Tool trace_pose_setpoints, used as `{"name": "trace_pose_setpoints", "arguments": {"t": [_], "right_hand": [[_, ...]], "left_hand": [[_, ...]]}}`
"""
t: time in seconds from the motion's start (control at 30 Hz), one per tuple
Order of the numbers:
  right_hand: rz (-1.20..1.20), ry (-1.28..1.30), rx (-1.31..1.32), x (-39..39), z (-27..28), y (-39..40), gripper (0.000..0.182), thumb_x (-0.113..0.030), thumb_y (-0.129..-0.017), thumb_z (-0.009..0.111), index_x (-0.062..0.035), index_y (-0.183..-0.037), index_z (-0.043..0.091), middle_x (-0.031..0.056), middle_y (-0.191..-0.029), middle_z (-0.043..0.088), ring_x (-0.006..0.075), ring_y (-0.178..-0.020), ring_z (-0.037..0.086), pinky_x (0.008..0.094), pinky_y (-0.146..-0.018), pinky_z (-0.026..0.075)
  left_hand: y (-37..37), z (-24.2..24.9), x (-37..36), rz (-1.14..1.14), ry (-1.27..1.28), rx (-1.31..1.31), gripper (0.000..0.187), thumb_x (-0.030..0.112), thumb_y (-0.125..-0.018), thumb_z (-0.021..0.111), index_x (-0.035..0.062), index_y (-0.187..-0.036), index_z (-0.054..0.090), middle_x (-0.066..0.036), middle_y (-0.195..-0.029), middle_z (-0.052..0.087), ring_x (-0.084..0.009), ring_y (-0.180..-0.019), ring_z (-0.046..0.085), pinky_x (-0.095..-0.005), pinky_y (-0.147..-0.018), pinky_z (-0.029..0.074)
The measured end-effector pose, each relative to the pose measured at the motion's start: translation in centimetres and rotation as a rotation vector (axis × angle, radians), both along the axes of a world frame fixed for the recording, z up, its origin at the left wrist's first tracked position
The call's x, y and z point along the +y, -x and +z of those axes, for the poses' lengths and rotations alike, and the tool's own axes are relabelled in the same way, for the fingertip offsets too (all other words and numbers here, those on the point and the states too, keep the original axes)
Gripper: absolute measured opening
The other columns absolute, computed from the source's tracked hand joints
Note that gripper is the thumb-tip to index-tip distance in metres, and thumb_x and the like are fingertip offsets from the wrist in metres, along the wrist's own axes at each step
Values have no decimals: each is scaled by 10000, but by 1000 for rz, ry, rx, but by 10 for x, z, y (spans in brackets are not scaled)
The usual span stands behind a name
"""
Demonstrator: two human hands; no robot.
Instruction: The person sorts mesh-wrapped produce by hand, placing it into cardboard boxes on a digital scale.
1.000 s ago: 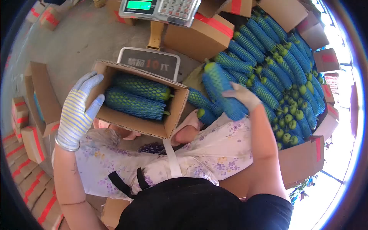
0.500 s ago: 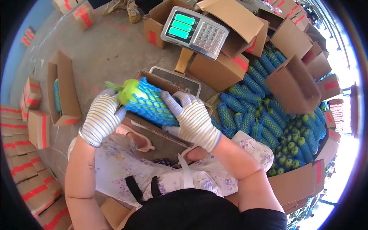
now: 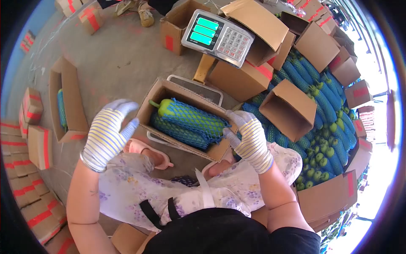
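An open cardboard box (image 3: 146, 111) rests on the scale's platform in front of me. Inside it lie green vegetables in blue net sleeves, the upper one (image 3: 192, 117) with its stem end to the left. My left hand (image 3: 111, 132), in a striped glove, is just left of the box, fingers apart and holding nothing. At the box's right end is my right hand (image 3: 249, 137), also gloved, its fingers apart beside the upper vegetable's right end and nothing gripped.
Beyond the box stands the scale's lit display (image 3: 218, 38). Netted vegetables (image 3: 323, 95) are heaped at the right, with an empty box (image 3: 288, 111) on them. Another box (image 3: 76, 99) stands left. Taped boxes (image 3: 40, 203) line the lower left. A person's shoe (image 3: 146, 16) shows at the top.
The netted vegetable has gone from between my hands down into the box. Both hands have let go and moved apart. The empty box on the heap appears further left and lower.
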State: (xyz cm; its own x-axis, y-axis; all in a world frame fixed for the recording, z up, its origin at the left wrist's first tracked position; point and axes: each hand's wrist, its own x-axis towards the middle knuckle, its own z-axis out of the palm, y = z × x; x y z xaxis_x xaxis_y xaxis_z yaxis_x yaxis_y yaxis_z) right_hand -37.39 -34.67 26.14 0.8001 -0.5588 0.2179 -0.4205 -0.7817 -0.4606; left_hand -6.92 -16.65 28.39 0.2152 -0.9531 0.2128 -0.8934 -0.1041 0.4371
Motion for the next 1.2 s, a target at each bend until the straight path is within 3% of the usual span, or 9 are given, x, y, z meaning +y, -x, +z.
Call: {"name": "trace_pose_setpoints", "arguments": {"t": [0.1,0.23,0.37,0.47,0.53,0.7,0.9,1.03,1.2], "right_hand": [[35,-4,33,-2,-5,0,349,-229,-816,715,-20,-1087,649,202,-972,657,400,-900,617,469,-815,493],[-221,-91,133,-12,-12,6,349,-293,-805,746,-26,-1002,638,186,-917,669,383,-877,638,449,-778,507],[-462,-236,226,-16,-22,24,676,-446,-807,758,9,-1259,544,232,-962,685,399,-899,667,433,-809,525],[-439,-560,326,-13,-46,37,1051,-577,-814,700,67,-1506,239,334,-1045,658,432,-986,666,436,-847,522],[-412,-565,268,-6,-68,40,1034,-556,-823,693,72,-1504,234,345,-1033,655,439,-983,665,445,-846,520],[-392,-527,283,2,-70,32,990,-468,-840,677,77,-1509,192,340,-900,659,472,-880,665,465,-789,527],[-380,-563,197,8,-82,30,926,-386,-884,636,98,-1506,148,324,-863,658,438,-779,678,467,-702,535],[-356,-506,185,16,-85,32,929,-368,-894,621,86,-1515,102,306,-833,662,448,-762,675,477,-699,537],[-389,-550,175,15,-93,34,923,-365,-896,623,71,-1520,101,305,-835,668,451,-757,675,480,-700,538]], "left_hand": [[14,11,-24,-158,-207,-44,226,218,-847,664,41,-987,656,-173,-973,655,-378,-933,618,-464,-820,500],[38,-4,-67,-346,-286,-120,246,287,-844,665,70,-958,645,-161,-889,648,-362,-852,631,-473,-768,514],[59,-24,-111,-393,-438,-200,285,332,-854,673,81,-987,654,-167,-902,679,-366,-842,660,-486,-754,530],[64,-50,-140,-459,-657,-225,372,396,-833,708,77,-1019,661,-175,-918,701,-375,-859,681,-492,-769,541],[67,-75,-153,-430,-849,-284,479,442,-790,748,62,-1070,663,-181,-951,710,-374,-916,684,-478,-811,544],[57,-82,-160,-457,-791,-285,522,439,-781,759,56,-1118,650,-189,-976,706,-379,-933,680,-461,-849,541],[63,-91,-131,-544,-487,-383,764,299,-681,834,81,-1343,521,-147,-1258,580,-340,-1209,531,-471,-1053,411],[61,-93,-140,-516,-765,-390,893,263,-656,844,100,-1432,432,-178,-1216,578,-359,-1136,574,-438,-975,476],[68,-44,-139,-596,-763,-507,808,239,-660,827,89,-1371,473,-178,-1154,589,-344,-1037,607,-445,-885,510]]}}
